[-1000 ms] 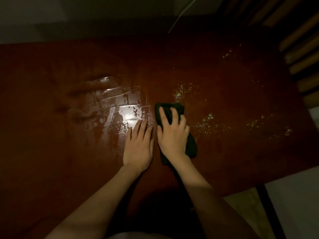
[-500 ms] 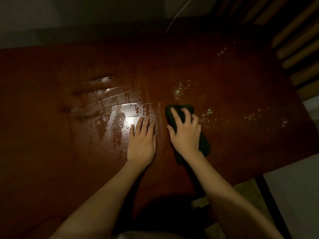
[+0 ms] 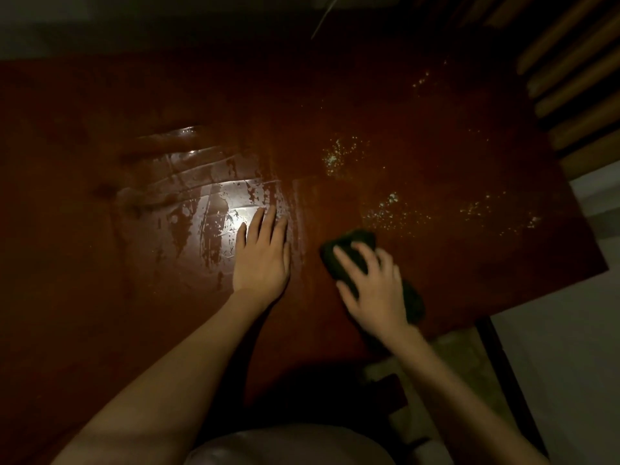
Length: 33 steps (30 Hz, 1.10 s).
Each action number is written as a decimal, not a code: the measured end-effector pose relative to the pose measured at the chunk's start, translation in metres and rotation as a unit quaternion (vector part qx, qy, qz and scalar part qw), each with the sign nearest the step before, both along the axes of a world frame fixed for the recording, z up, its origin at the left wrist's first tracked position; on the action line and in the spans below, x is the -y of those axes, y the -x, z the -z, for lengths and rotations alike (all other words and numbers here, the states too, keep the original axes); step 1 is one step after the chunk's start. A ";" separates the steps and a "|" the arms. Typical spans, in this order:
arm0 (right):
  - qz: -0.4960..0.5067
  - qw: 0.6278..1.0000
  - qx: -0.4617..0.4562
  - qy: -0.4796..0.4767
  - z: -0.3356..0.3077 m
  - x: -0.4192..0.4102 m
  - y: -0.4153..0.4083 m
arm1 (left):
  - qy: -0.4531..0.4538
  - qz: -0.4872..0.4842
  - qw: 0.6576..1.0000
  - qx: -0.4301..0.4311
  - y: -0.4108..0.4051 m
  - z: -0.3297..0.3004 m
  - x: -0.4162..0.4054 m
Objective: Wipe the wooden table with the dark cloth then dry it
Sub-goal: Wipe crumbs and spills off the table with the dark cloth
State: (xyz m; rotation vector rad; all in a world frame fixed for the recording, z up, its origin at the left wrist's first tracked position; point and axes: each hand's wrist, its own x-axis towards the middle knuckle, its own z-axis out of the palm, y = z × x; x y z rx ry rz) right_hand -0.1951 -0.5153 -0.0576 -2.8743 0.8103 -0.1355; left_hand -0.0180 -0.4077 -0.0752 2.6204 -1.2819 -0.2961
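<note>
Pale specks [image 3: 385,213] lie scattered over the right half of the wooden table [image 3: 453,156], in several patches beyond and to the right of the dark cloth [image 3: 355,243], the nearest patch just past its far edge; no object stands between cloth and specks. On the left half a wet sheen [image 3: 214,203] of streaks catches the light. Wooden slats [image 3: 577,72] run along the upper right beyond the table's far right corner, a thin pale cord [image 3: 323,20] hangs at the top, and a dark table leg [image 3: 503,374] drops below the near right edge beside a pale floor. The left hand [image 3: 261,260] rests flat on the table, fingers straight and together, tips at the edge of the sheen. The right hand [image 3: 375,283], slightly blurred, presses down on the cloth with fingers spread and gently bent over it, palm on top. The cloth sits near the table's right front edge, bunched, its long axis running diagonally from far left toward near right, where a dark end [image 3: 414,302] shows past the wrist.
</note>
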 end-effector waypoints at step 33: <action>-0.068 0.997 -0.019 -0.006 -0.003 0.040 0.065 | 0.073 -0.146 0.986 -0.033 0.025 -0.014 0.025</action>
